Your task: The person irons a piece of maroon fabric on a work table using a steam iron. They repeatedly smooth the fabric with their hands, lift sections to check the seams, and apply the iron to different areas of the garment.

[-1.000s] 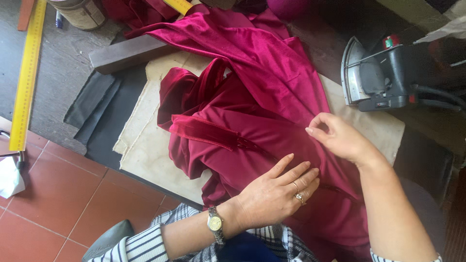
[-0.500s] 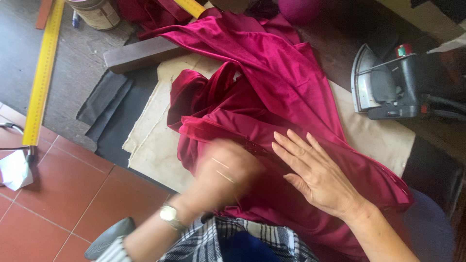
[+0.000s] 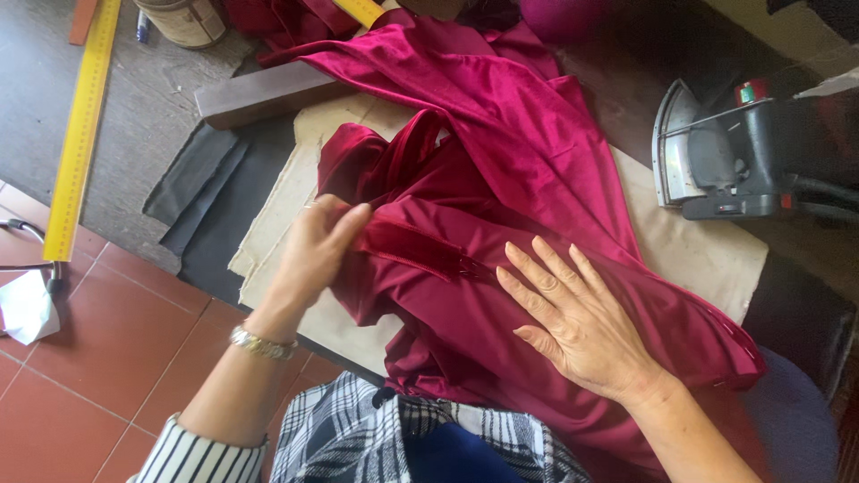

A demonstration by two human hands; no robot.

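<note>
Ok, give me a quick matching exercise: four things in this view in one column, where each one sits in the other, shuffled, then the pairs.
Things:
1. left hand
2. right hand
3. clothes iron
4. yellow ruler

Places:
A. standing at the table's right end
B. lying along the table's left edge
C. pinching a fold of the crimson garment
D. flat, fingers spread, on the garment

Pairs: 1-C, 2-D, 3-A, 4-B
</note>
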